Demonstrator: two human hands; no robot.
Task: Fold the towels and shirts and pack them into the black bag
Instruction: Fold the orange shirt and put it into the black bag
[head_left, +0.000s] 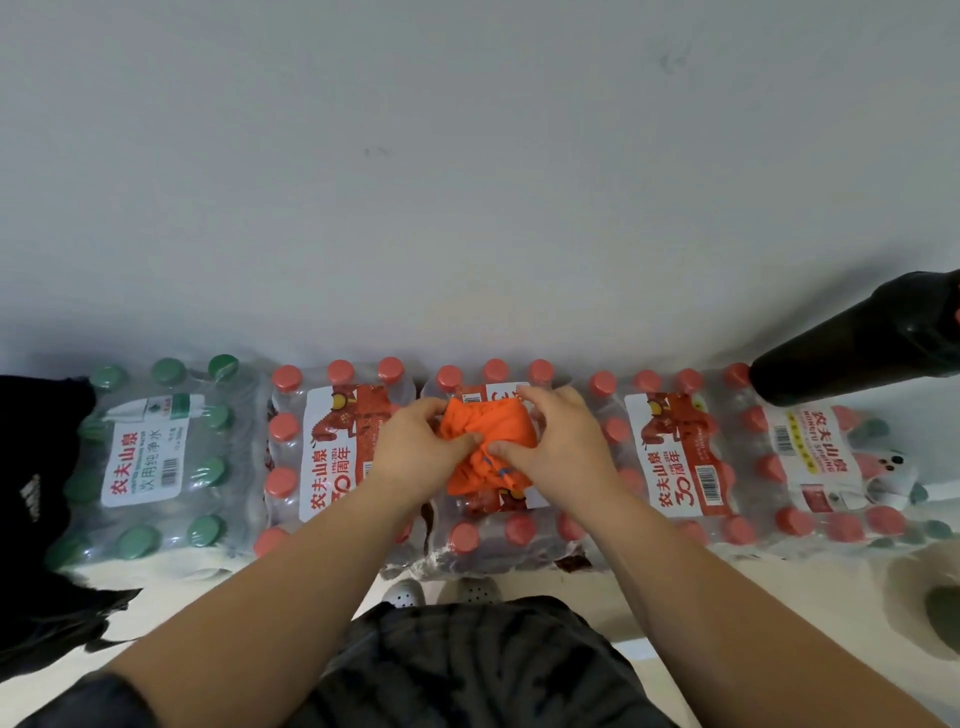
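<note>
While the fold is in hand, left hand (415, 447) and right hand (558, 441) each pinch the orange cloth (488, 431) with curled fingers, thumbs meeting at its middle, likely to hold the small bundle tight. Under them it rests on a red-capped bottle pack (483, 540), serving as work surface. What looks like the black bag (36, 467) lies well left of the left hand; packing not yet done.

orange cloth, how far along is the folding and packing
Done: the orange cloth is already a compact bundle on the middle bottle pack. In hand: the left hand and right hand grip it. Left: it must go into the black bag, seemingly at the left edge; its contents can't be seen.
</note>
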